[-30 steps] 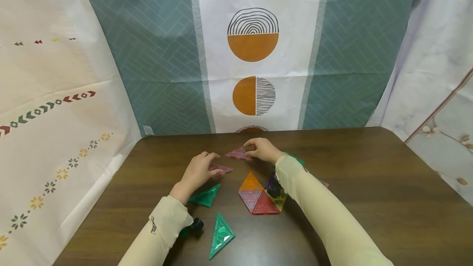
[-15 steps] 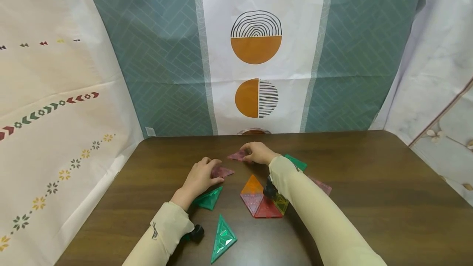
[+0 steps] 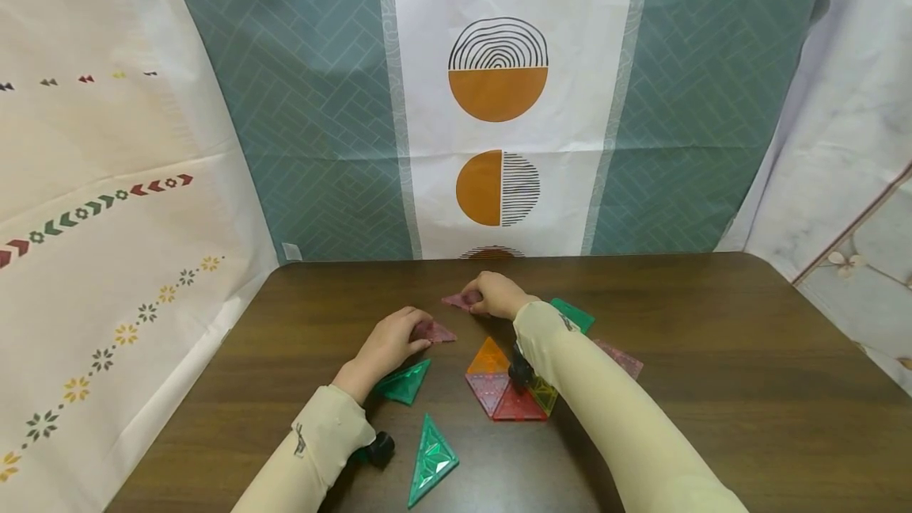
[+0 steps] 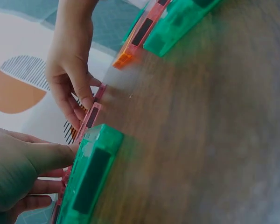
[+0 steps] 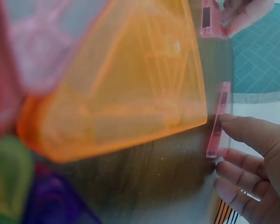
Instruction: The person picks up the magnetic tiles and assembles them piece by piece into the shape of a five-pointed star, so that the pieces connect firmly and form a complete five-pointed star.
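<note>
My left hand (image 3: 385, 345) grips a pink translucent triangular magnetic tile (image 3: 439, 332), its fingers curled over the left part and the right tip uncovered. Farther back, my right hand (image 3: 501, 296) pinches a second pink triangular tile (image 3: 454, 301) at its right end. In the right wrist view, the thumb presses on that narrow pink tile (image 5: 219, 123), with the fingers along its lower end. A green triangular tile (image 3: 406, 382) lies beside the left wrist. Its thick edge covers part of the left-hand tile in the left wrist view.
Joined orange (image 3: 488, 358), pink, red (image 3: 518, 404) and yellow tiles lie mid-table, partly under the right forearm. A green triangle (image 3: 432, 461) lies in front. Another green tile (image 3: 572, 313) and a pink one (image 3: 621, 358) are right of the right arm. Patterned cloth (image 3: 335, 141) hangs behind.
The right hand's fingers have closed on the far pink tile. The left hand has settled its grip on the nearer one, which has shifted slightly. The head view has moved a little.
</note>
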Demonstrator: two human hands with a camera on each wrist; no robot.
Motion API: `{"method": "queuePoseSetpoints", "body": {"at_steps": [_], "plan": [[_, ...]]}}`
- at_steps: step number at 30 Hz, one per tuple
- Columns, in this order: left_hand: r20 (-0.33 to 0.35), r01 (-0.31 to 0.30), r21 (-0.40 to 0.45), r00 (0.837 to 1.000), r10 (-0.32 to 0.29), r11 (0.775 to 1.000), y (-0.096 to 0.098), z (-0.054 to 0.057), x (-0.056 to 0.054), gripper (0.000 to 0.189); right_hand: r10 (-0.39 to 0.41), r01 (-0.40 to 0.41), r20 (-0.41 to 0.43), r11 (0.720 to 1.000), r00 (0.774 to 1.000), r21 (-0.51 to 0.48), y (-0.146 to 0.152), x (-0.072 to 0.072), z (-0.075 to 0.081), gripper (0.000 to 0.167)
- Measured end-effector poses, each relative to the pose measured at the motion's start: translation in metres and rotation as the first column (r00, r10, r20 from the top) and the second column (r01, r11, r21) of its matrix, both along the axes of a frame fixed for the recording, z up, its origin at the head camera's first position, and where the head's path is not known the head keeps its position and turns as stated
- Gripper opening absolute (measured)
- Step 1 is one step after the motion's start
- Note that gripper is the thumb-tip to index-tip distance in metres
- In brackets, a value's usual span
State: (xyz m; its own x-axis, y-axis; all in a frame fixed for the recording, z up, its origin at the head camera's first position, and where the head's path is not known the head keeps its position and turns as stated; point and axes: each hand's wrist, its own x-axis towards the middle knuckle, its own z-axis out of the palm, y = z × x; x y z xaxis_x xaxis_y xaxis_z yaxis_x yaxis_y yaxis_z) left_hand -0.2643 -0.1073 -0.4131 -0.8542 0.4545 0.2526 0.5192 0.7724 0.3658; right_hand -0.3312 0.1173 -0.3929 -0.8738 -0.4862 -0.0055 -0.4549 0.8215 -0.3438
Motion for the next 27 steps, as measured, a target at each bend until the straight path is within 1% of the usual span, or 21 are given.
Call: {"method": "queuePoseSetpoints", "body": {"at_steps": [3,10,16,24,27], "plan": [[0.006,0.027,-0.004,1.000,-0.027,1.000,0.001,-0.001,-0.002,0.026,0.000,0.000,-0.017,1.000,1.000,0.015,-0.001,0.003,0.000,0.030],[0.024,0.065,-0.032,0.998,-0.065,0.997,0.005,-0.003,-0.004,0.030,-0.047,0.050,-0.037,0.997,0.998,0.067,0.001,0.008,0.000,0.031],[-0.003,0.114,-0.084,0.993,-0.115,0.990,0.008,-0.004,-0.007,0.033,-0.065,0.071,-0.055,0.992,0.996,0.108,0.004,0.014,0.002,0.030],[-0.012,0.139,-0.071,0.990,-0.141,0.988,0.013,-0.002,-0.009,0.031,-0.076,0.089,-0.071,0.975,0.995,0.203,0.006,0.029,0.008,0.033],[0.002,0.139,-0.070,0.990,-0.139,0.988,0.015,-0.001,-0.009,0.031,-0.077,0.092,-0.077,0.971,0.994,0.221,0.005,0.033,0.009,0.035]]}}
